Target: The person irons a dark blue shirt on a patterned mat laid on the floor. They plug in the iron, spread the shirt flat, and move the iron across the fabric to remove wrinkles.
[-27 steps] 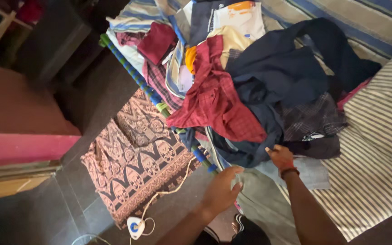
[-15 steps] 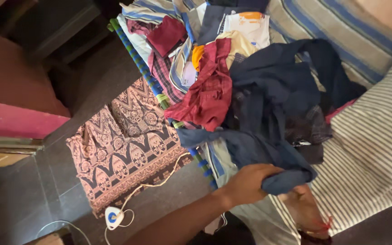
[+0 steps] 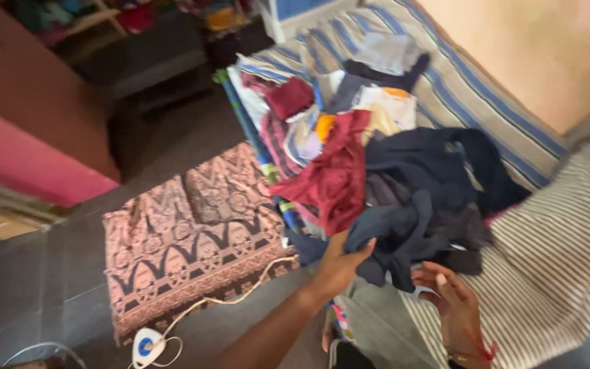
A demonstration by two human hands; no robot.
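Note:
A heap of clothes lies on a bed with a blue-striped sheet (image 3: 486,96). My left hand (image 3: 341,263) grips a dark navy garment (image 3: 404,232) at the near edge of the heap and holds it bunched up. A little lower, my right hand (image 3: 448,301) is open, palm up and fingers spread, just under the hanging navy cloth; a red thread circles its wrist. A dark red checked shirt (image 3: 336,178) lies just left of the navy garment. More shirts in white, maroon and plaid are piled behind.
A brown-and-white striped cloth (image 3: 561,253) covers the bed at right. A patterned pink-brown mat (image 3: 179,239) lies on the dark floor, with a white cord and small white-blue device (image 3: 146,345) near it. A pink ledge (image 3: 29,157) stands at left.
My left hand has drawn the navy garment further up off the heap. My right hand has come out from under the cloth and opened. The view has swung upward and to the right.

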